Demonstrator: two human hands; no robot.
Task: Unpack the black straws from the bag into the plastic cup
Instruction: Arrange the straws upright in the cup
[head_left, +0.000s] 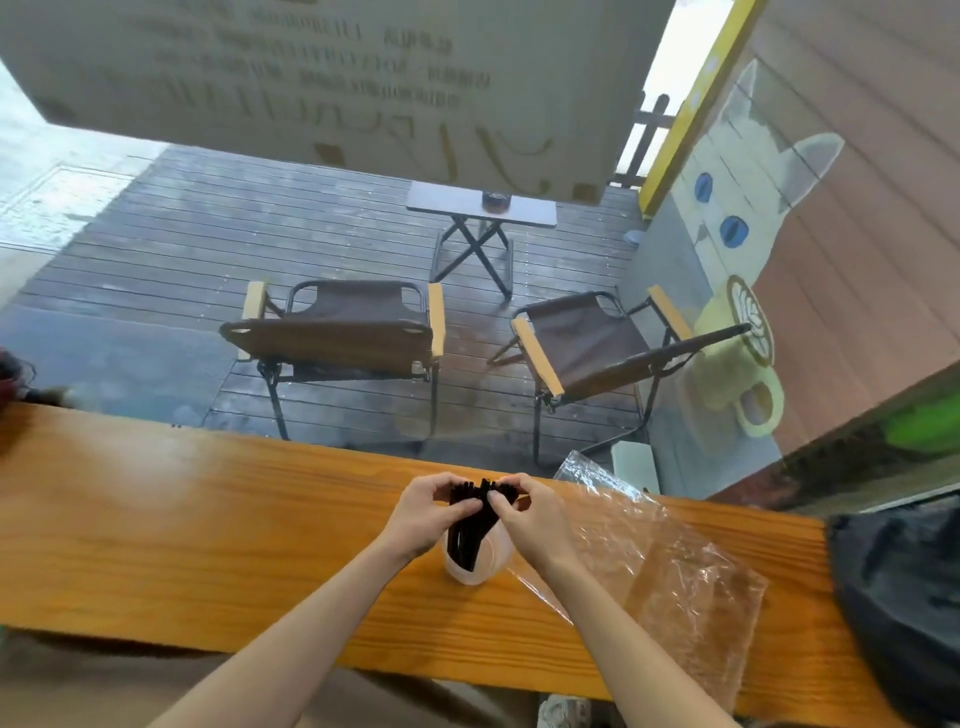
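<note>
A bundle of black straws (470, 525) stands in a clear plastic cup (480, 564) on the wooden counter (208, 519). My left hand (428, 512) grips the straws' upper ends from the left. My right hand (527, 514) pinches the same ends from the right. The straws' lower ends sit inside the cup. The clear plastic bag (670, 566) lies flat and crumpled on the counter just right of the cup, with no straws visible in it.
A black bag (898, 597) sits at the counter's right end. A dark object (13, 376) lies at the far left edge. Beyond the counter's far edge are two folding chairs (343, 332) and a small folding table (480, 213) on a deck.
</note>
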